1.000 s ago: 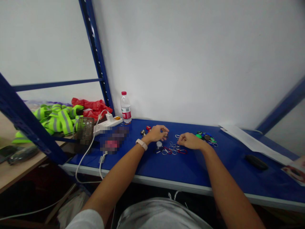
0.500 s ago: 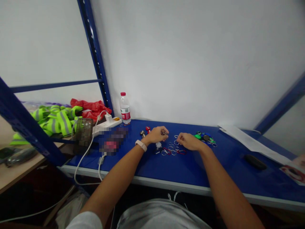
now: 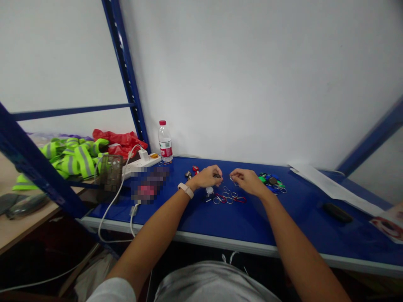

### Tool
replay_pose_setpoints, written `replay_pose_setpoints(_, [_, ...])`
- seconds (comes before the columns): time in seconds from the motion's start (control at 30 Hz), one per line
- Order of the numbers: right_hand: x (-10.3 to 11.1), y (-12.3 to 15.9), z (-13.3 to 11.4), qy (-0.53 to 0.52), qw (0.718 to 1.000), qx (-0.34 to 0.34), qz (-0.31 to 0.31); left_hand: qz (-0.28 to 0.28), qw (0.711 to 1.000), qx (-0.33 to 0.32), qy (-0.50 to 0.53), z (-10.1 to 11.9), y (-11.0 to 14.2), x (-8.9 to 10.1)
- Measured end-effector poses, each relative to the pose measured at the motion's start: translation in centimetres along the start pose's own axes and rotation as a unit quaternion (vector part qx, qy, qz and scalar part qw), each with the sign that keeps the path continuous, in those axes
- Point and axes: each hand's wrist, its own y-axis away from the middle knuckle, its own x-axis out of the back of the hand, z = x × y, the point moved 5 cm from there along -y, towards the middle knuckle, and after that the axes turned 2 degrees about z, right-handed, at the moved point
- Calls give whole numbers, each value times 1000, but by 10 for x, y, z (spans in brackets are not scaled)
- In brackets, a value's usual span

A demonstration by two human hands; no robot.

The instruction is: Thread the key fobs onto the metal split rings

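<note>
My left hand (image 3: 208, 176) rests on the blue shelf (image 3: 220, 218) with its fingers pinched on a small dark key-like piece. My right hand (image 3: 247, 180) is lifted slightly, fingers curled and pinching a small metal ring. Between and below the hands lie several loose key rings and red clips (image 3: 227, 196). A pile of green, blue and black key fobs (image 3: 271, 181) sits just right of my right hand. A few small keys and a red tag (image 3: 192, 171) lie left of my left hand.
A water bottle (image 3: 165, 142) stands at the back by the blue upright. A white power strip (image 3: 141, 162) with cables, hi-vis vests (image 3: 72, 153) and a red bag lie left. Papers (image 3: 327, 182) and a dark object (image 3: 337, 213) lie right.
My right hand has risen and moved a little left toward my left hand. The left hand has barely shifted.
</note>
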Motion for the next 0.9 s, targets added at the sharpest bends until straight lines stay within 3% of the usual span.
replay_pose_setpoints(0.13, [0, 1, -7, -38, 999, 0, 22, 9, 1000, 4, 16, 2, 0, 1])
replay_pose_setpoints(0.3, [4, 1, -16, 24, 997, 32, 69, 18, 999, 16, 43, 3, 1, 1])
replay_pose_setpoints(0.6, [-4, 0, -13, -15, 996, 23, 81, 71, 990, 43, 112, 5, 1, 6])
replay_pose_setpoints(0.9, [-6, 0, -12, -42, 996, 21, 80, 83, 988, 54, 116, 6, 1, 7])
